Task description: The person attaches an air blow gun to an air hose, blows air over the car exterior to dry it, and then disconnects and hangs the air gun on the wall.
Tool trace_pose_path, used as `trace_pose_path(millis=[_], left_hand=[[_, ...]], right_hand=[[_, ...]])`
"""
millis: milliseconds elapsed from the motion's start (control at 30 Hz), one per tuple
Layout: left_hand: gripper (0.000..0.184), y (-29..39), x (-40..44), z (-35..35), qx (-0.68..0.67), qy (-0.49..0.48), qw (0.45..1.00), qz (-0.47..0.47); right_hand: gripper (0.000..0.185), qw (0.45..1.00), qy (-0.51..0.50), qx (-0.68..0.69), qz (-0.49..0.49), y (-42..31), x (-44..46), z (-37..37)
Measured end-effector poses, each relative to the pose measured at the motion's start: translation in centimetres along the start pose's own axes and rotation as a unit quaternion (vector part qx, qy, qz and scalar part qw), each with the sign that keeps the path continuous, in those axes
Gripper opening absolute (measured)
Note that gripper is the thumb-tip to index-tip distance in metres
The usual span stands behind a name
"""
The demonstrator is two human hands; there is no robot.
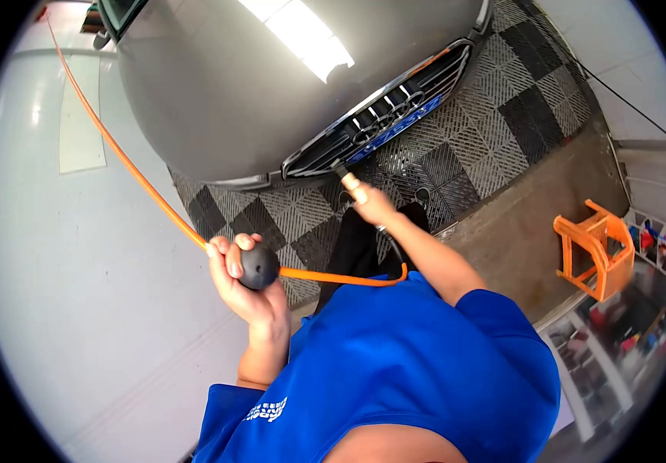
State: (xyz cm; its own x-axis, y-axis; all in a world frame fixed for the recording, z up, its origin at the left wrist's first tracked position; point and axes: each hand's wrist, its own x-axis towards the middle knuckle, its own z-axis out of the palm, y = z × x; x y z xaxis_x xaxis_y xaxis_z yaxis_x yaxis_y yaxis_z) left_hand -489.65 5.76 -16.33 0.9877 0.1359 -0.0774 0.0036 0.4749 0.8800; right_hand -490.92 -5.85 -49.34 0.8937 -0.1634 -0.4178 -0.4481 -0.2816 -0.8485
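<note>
My left hand [242,279] is closed around an orange hose [136,174] and the black ball [259,267] on it. From the ball, the hose runs across the front of my blue shirt and bends up into a black section below my other hand. Stretched toward the car's front, my right hand [375,206] grips a short tool with a tan body and a dark tip [350,184]; its exact kind is unclear. The tip is at the lower edge of the car's grille [333,154], near the blue licence plate [396,127].
The grey car's hood [255,85] fills the upper middle. Checkered floor tiles [456,166] lie beneath its front. An orange stool [597,251] stands to the right, near shelving [653,245] with assorted items. A pale wall [55,270] is on the left.
</note>
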Motion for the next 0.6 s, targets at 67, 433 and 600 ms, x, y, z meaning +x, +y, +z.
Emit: trace_pose_path(millis=[67, 433, 600], left_hand=[[0.021, 0.2, 0.1, 0.2, 0.002, 0.014, 1.000, 0.019], [0.023, -2.4, 1.2, -0.2, 0.061, 0.092, 0.994, 0.027], [0.022, -2.2, 1.6, 0.2, 0.077, 0.086, 0.993, 0.035]], right_hand=[[0.049, 0.983, -0.175, -0.002, -0.053, 0.6, 0.0, 3.3], [0.040, 0.981, 0.156, -0.027, 0.112, 6.1, 4.0, -4.7], [0.046, 0.986, -0.161, -0.018, 0.028, 4.1, 0.4, 5.1]])
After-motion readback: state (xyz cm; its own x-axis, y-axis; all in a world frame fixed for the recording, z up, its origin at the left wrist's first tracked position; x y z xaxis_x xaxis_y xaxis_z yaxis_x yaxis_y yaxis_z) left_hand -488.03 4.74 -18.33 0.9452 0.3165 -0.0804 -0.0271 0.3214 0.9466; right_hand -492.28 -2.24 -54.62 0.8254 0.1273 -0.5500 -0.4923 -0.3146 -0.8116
